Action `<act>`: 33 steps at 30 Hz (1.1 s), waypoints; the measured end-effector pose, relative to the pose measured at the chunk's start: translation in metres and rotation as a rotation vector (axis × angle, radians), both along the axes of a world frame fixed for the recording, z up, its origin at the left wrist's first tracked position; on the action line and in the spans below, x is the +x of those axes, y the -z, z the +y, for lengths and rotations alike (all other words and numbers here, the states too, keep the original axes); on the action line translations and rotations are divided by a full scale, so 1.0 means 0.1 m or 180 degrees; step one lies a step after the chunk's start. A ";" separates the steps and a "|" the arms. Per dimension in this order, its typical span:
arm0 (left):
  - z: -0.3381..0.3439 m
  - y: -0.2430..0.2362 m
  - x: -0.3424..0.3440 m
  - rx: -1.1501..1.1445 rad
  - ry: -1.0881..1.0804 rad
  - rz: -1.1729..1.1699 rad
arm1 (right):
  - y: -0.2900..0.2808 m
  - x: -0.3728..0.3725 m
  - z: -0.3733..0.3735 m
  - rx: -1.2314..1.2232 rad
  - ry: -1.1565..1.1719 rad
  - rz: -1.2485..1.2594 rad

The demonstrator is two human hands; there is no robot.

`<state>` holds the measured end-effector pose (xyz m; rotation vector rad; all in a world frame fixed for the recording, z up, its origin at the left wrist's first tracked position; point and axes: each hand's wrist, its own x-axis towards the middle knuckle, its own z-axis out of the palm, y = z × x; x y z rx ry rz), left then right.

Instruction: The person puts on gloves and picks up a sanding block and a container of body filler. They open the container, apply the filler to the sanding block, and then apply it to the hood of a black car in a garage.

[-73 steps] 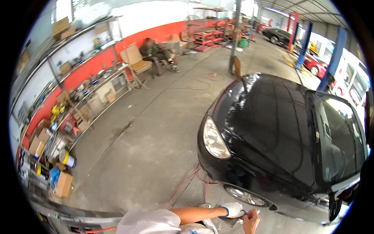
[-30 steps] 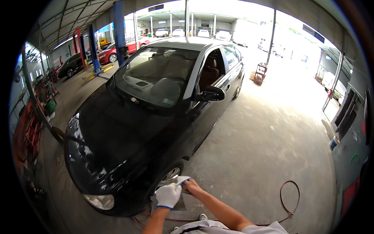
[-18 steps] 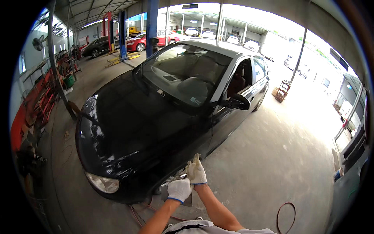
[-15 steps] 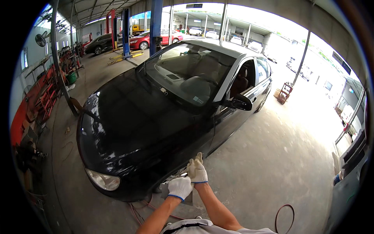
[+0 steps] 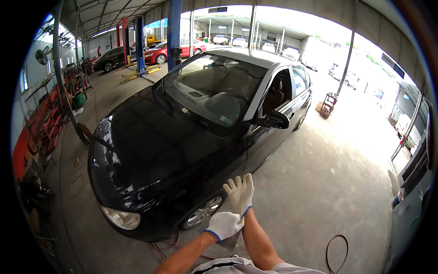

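In front of the black car's (image 5: pixel 182 150) front wheel (image 5: pixel 204 211), low in the view, we have both gloved hands raised over the concrete floor (image 5: pixel 328 182); our right hand (image 5: pixel 240 192) stands with its fingers spread and pointing up, grasping nothing; our left hand (image 5: pixel 223 224) is curled beside the right wrist and appears to pinch the cuff of the right glove, though we cannot tell how firmly. Judging from this, we are only at the stage of settling the white work gloves on; no tool is in either hand and the car looks untouched, its bonnet closed and its wheel still mounted, so whatever work the car calls for seems yet to begin. The car lies just beyond our hands, its nose pointing toward the lower left of the view and its tail toward the upper right; its long axis runs on that diagonal. A red hose (image 5: pixel 336 253) loops on the floor to our right, well apart from the hands; more hose lies under the bumper.
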<state>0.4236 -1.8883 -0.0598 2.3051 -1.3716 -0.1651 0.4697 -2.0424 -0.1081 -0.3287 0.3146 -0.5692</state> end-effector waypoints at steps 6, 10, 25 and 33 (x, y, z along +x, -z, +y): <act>-0.02 0.01 0.13 -0.0724 -0.0578 -0.0685 | -0.55 0.14 -0.07 -0.0141 -0.0245 -0.0597; -0.04 -0.01 0.21 -0.1073 -0.0845 -0.0967 | -1.10 -0.01 0.17 0.0715 -0.0564 -0.1321; -0.02 0.20 -0.12 -0.0851 -0.0514 0.0384 | -0.92 -0.06 0.03 0.1039 -0.1374 -0.1697; 0.37 0.56 0.37 -0.1917 -0.3570 0.0906 | 0.03 -0.51 -0.07 -0.2571 -0.3007 0.0783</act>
